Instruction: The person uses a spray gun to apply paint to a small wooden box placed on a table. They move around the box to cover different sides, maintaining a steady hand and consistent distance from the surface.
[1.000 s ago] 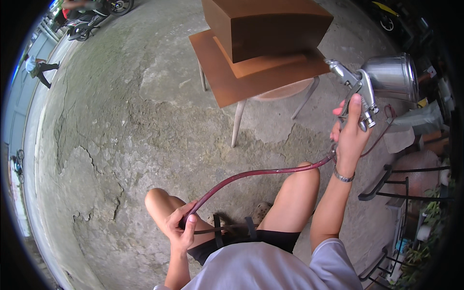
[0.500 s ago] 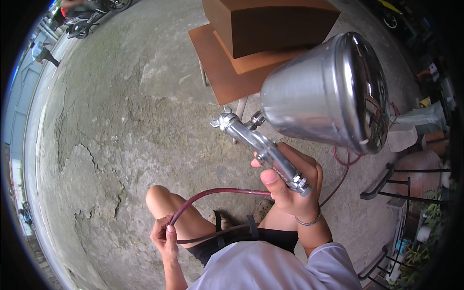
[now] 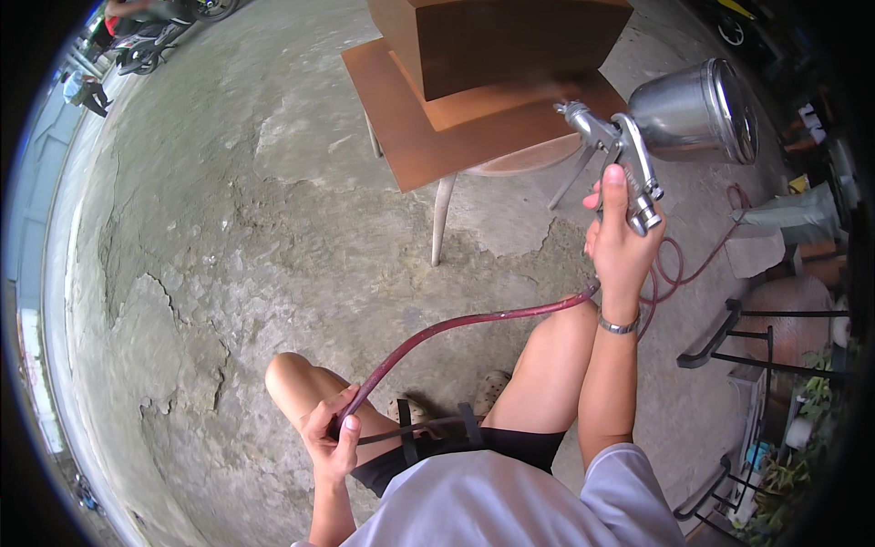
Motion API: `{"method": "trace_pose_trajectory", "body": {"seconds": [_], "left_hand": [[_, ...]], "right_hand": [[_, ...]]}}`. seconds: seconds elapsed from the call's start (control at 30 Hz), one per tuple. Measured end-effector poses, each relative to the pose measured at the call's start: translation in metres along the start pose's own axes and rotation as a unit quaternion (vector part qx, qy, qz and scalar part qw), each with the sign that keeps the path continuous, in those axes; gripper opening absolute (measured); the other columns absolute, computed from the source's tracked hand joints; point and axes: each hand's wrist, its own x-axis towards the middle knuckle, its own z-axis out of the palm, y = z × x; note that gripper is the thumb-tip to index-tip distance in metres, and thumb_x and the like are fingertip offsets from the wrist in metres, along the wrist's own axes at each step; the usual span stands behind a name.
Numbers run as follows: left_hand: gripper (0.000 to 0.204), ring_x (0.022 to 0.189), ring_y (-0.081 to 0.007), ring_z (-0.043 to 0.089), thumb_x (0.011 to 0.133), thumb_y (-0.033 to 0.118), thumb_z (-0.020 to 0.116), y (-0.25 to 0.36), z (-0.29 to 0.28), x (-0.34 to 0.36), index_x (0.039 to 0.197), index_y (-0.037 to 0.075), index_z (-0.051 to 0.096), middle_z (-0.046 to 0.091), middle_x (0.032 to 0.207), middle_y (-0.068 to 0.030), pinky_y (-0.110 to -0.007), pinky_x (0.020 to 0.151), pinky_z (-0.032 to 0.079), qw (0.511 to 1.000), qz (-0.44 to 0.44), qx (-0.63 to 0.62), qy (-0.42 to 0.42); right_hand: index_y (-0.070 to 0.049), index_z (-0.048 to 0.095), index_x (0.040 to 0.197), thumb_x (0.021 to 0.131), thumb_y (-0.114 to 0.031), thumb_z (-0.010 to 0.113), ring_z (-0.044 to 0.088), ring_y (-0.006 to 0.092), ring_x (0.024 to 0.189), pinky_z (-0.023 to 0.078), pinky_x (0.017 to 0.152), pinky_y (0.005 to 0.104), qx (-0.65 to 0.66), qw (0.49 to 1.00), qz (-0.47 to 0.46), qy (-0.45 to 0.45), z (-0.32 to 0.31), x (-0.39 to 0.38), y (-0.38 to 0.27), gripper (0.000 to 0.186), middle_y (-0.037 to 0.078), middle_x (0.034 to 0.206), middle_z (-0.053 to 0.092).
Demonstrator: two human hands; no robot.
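Note:
A metal spray gun (image 3: pixel 629 150) with a large silver cup is gripped by its handle in my right hand (image 3: pixel 624 242). Its nozzle points left, close to a brown box (image 3: pixel 519 50) whose front and side show. Faint mist hangs by the nozzle. Under the box lies a flat reddish-brown board (image 3: pixel 401 137), resting on a round-topped stool (image 3: pixel 524 159). My left hand (image 3: pixel 330 428), by my left knee, is closed around a dark red air hose (image 3: pixel 465 319). The hose arcs across to my right wrist, where its joint with the gun is hidden.
More red hose (image 3: pixel 679 264) loops on the cracked concrete floor (image 3: pixel 219 228) to the right. Black metal frames (image 3: pixel 729 337), a pale block (image 3: pixel 755 255) and plants (image 3: pixel 788 474) line the right side. A motorcycle (image 3: pixel 150 41) and a person (image 3: pixel 87 91) are far left.
My right hand has carried the spray gun forward and right, toward the box's lower right, and turned it. My left hand has shifted slightly down and right, still holding the hose.

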Motion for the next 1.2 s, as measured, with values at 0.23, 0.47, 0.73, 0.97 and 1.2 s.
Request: {"method": "trace_pose_trajectory", "body": {"seconds": [0.23,0.47,0.73,0.97,1.2], "left_hand": [[0.039,0.056,-0.0158,0.057,0.089,0.022,0.071,0.017,0.033,0.028,0.112,-0.009,0.070,0.065,0.070,-0.0123,-0.028,0.055,0.046,0.992,0.101,0.012,-0.080],[0.043,0.056,-0.0150,0.056,0.089,0.027,0.069,0.029,0.054,0.037,0.112,-0.010,0.070,0.069,0.076,-0.0148,-0.027,0.057,0.044,0.985,0.083,0.008,-0.153],[0.035,0.059,-0.0166,0.060,0.088,0.021,0.071,0.010,0.025,0.021,0.108,-0.009,0.071,0.072,0.081,-0.0155,-0.027,0.060,0.049,0.994,0.104,-0.011,-0.031],[0.049,0.059,-0.0058,0.051,0.091,0.036,0.072,-0.003,-0.028,-0.028,0.106,-0.010,0.067,0.060,0.069,-0.0013,-0.022,0.054,0.038,0.995,-0.065,-0.066,0.040],[0.051,0.056,-0.0058,0.048,0.090,0.036,0.073,-0.010,-0.047,-0.043,0.106,-0.011,0.062,0.057,0.068,-0.0013,-0.021,0.052,0.034,0.987,-0.096,-0.116,0.052]], "right_hand": [[0.002,0.065,0.082,0.098,-0.041,0.065,0.050,0.0085,0.038,0.034,0.034,0.0265,-0.040,0.994,-0.001,0.097,-0.029,0.057,0.020,0.046,0.007,0.064,0.064],[0.002,0.066,0.079,0.099,-0.041,0.062,0.052,0.0127,0.038,0.034,0.035,0.0293,-0.076,0.972,-0.055,0.214,-0.058,0.094,0.026,0.048,0.008,0.065,0.064],[0.001,0.064,0.088,0.100,-0.040,0.061,0.047,0.0087,0.037,0.033,0.034,0.0260,-0.004,0.995,0.021,0.094,-0.038,0.040,-0.002,0.043,0.008,0.070,0.065],[-0.001,0.063,0.085,0.097,-0.036,0.068,0.052,0.0059,0.047,0.037,0.043,0.0235,0.052,0.993,0.059,-0.090,0.001,-0.052,-0.024,0.037,0.003,0.068,0.064],[0.001,0.067,0.092,0.091,-0.030,0.076,0.052,0.0147,0.055,0.040,0.052,0.0296,0.057,0.962,-0.084,-0.254,0.019,-0.081,-0.046,0.032,0.004,0.067,0.056]]}}
